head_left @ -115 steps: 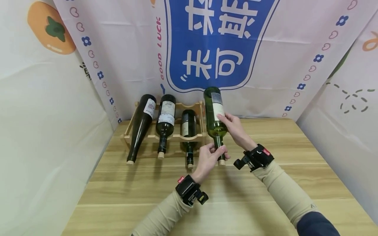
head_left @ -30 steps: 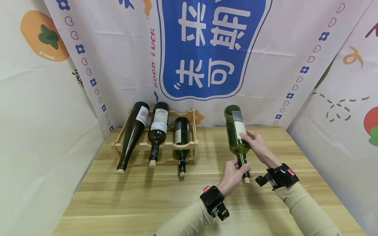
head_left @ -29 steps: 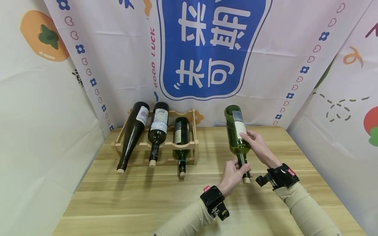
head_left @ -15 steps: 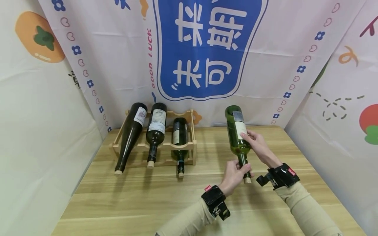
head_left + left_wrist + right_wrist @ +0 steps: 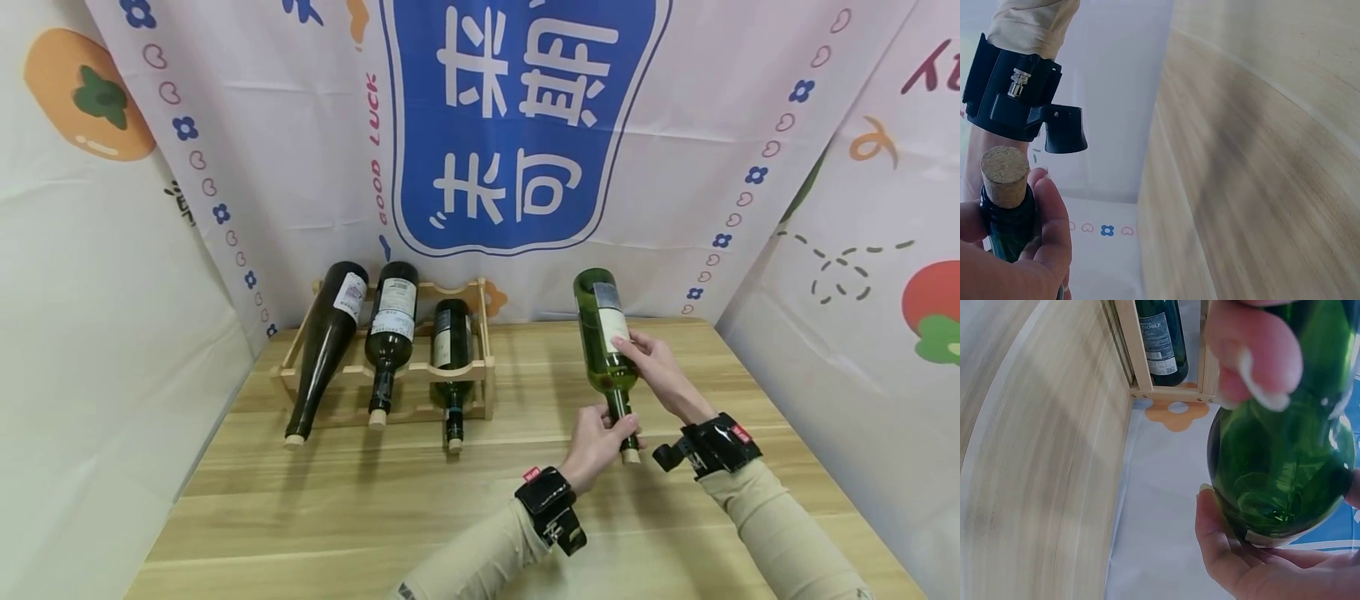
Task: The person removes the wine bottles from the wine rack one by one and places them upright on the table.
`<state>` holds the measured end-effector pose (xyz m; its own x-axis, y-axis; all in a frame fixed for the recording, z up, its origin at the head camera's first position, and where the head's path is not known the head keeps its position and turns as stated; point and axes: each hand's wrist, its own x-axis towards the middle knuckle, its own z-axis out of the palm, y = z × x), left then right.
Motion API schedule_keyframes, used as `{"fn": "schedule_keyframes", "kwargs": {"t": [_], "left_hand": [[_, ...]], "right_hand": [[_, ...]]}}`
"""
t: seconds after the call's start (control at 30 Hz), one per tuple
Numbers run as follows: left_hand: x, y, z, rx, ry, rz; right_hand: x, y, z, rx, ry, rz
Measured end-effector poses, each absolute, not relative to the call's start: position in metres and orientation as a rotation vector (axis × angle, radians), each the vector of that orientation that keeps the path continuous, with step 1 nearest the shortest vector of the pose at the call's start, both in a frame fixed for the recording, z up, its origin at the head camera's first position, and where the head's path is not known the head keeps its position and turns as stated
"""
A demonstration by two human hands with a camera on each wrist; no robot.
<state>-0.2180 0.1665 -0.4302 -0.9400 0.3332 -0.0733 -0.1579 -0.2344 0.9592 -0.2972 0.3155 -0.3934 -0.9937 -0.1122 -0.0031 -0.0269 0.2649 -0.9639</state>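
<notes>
Here, a green bottle — left fingers gripping its neck, right fingers its body.

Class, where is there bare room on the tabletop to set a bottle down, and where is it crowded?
Bare tabletop shows between the rack and held green bottle, and in front of the rack, left of the left sleeve. Crowded: the rack's left and middle, bearing two dark bottles, and where the left hand and right hand grip the green bottle.

Right of the matt wooden rack, the green bottle is glossy glass; under the rack, the tabletop looks smooth, wood-grained.
</notes>
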Motion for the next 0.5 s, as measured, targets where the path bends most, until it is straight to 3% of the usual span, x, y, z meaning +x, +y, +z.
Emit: {"fn": "schedule_keyframes", "kwargs": {"t": [0.5], "left_hand": [[-0.224, 0.176, -0.438, 0.212, 1.723, 2.232]], "right_hand": [[-0.302, 0.327, -0.400, -0.126, 2.445, -1.827]]}}
